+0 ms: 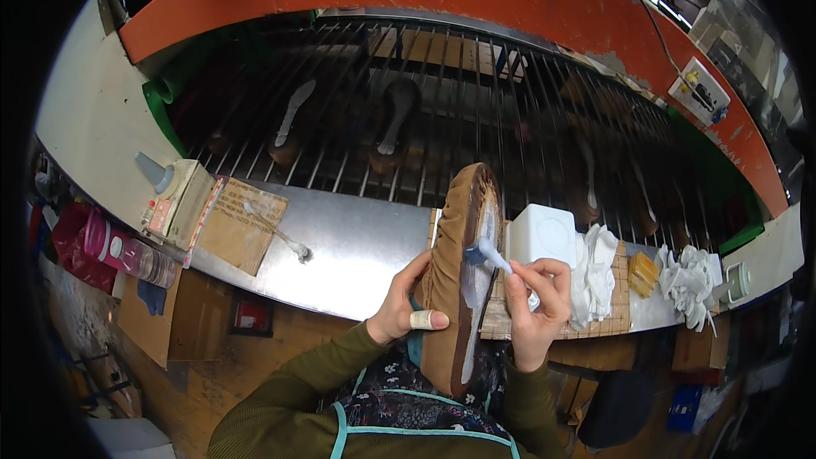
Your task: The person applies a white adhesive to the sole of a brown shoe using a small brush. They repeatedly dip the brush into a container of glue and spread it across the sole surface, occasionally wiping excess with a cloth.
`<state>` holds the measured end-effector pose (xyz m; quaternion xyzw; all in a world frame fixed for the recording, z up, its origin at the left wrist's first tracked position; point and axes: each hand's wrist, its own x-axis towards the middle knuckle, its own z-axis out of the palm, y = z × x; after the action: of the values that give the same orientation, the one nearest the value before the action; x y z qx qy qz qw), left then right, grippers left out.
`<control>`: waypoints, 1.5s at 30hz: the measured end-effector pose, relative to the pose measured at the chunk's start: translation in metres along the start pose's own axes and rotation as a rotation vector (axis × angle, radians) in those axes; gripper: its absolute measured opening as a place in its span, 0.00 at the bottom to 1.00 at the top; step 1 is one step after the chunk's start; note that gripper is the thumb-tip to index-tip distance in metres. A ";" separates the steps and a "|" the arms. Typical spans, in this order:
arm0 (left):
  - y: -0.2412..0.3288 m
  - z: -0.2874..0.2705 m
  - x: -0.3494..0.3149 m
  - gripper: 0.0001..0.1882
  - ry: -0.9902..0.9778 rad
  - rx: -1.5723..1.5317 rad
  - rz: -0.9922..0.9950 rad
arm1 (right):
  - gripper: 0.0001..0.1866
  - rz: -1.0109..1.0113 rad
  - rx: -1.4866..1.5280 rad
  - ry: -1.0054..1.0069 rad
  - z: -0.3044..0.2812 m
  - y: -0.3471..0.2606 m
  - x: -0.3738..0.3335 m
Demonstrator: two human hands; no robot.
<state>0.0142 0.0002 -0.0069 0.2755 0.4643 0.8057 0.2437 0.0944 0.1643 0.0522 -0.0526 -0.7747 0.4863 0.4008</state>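
Brown shoe upper (449, 263), wrinkled side, darker rim (461, 323), whitish smeared underside (473, 283)

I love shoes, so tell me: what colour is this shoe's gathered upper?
The gathered upper is tan-brown, seen in the head view, the only one here.

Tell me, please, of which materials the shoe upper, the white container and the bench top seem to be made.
Shoe upper: perhaps suede or brushed leather; brown, matt, with soft gathered folds.
White container: likely plastic; smooth, with rounded edges.
Bench top: probably bare metal, since its grey surface reflects bright glare.
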 end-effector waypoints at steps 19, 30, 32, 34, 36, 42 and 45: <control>0.003 -0.005 -0.002 0.54 -0.029 0.007 0.036 | 0.09 -0.231 0.021 -0.136 -0.001 0.019 0.057; 0.014 0.006 0.009 0.53 -0.027 -0.089 -0.137 | 0.09 -0.206 0.000 -0.189 -0.016 0.026 0.027; 0.017 0.009 0.010 0.54 -0.021 -0.080 -0.193 | 0.09 -0.188 -0.027 -0.196 -0.020 0.026 0.023; 0.021 0.012 0.010 0.53 -0.005 -0.098 -0.225 | 0.10 -0.175 -0.054 -0.199 -0.022 0.027 0.017; 0.019 0.013 0.010 0.53 0.000 -0.088 -0.227 | 0.10 -0.169 -0.082 -0.197 -0.025 0.028 0.011; 0.011 0.013 0.009 0.40 -0.003 -0.204 -0.222 | 0.11 -0.243 -0.164 -0.222 -0.039 0.030 -0.004; 0.013 0.014 0.012 0.42 -0.028 -0.228 -0.279 | 0.10 -0.151 0.122 -0.260 -0.044 0.023 0.011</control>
<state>0.0134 0.0111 0.0130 0.1902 0.4001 0.8075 0.3894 0.1097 0.2125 0.0492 0.0934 -0.7908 0.5036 0.3350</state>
